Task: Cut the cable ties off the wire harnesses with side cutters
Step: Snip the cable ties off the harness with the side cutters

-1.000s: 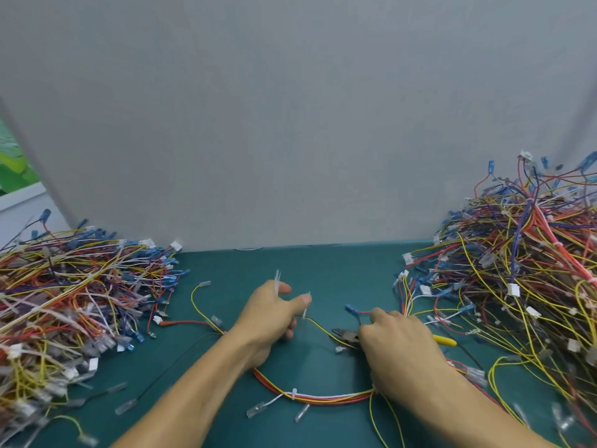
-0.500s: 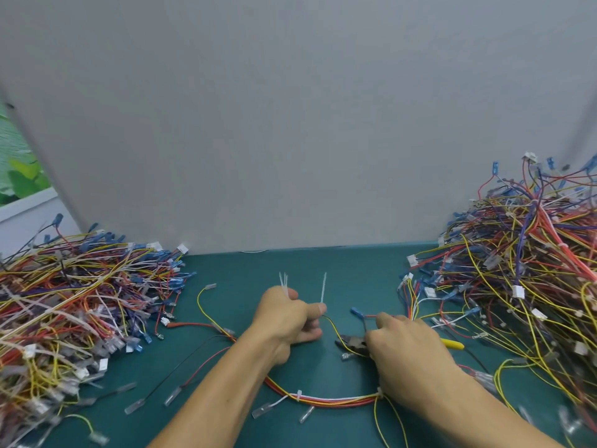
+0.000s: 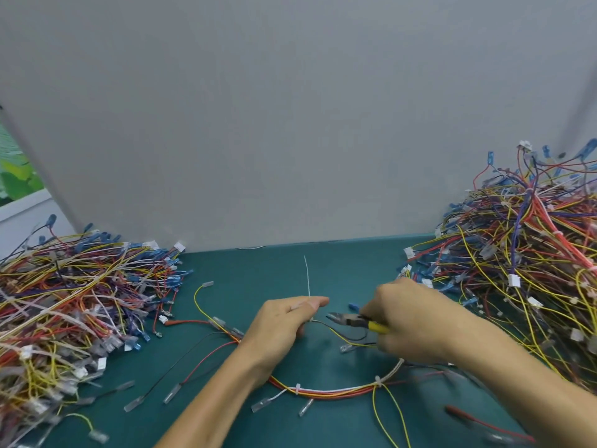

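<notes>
Left hand (image 3: 284,324) pinches cable tie (image 3: 307,276), tail above its fingers (image 3: 311,302); right hand (image 3: 407,321) grips side cutters (image 3: 349,318), tips just beside. Harness (image 3: 336,391) below fingers probably has two ties on; right pile (image 3: 517,253) looks undone.

Green table (image 3: 258,273) with left harness pile (image 3: 71,295), right harness pile (image 3: 523,253), 1 middle harness (image 3: 336,392).

The head camera is looking forward and down from close above the green table (image 3: 339,263), facing the grey partition (image 3: 290,124), with left wire pile (image 3: 71,302) and right wire pile (image 3: 523,270) framing its edges
</notes>
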